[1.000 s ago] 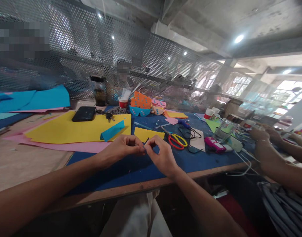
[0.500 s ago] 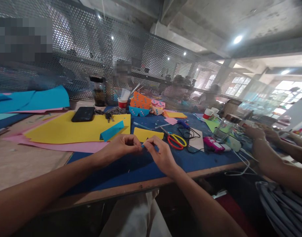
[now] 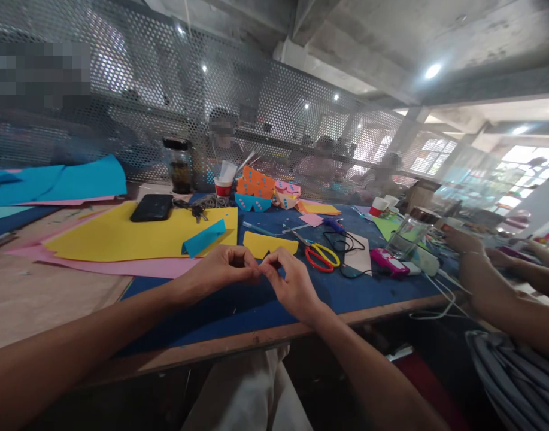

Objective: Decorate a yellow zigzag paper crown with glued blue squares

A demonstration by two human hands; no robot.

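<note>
"Over the worktop (image 3: 85,290), which step?"
"Fine pinching, I'd judge: left hand (image 3: 227,265) and right hand (image 3: 290,280) meet in closed pinches, on what I can't tell. Small yellow paper (image 3: 266,241) lies just beyond."
"Next move calls for?"
"Probably a light, steady touch."

Yellow paper piece (image 3: 269,240), lying flat, just left of scissors (image 3: 311,244). Blue paper strip (image 3: 206,237), folded lengthwise, slanted, farther left of scissors.

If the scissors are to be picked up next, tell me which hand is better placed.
Right, most likely: the scissors lie just beyond the right hand, toward its outer side. The left hand sits farther away. Both are pinched, so neither looks freer.
</note>
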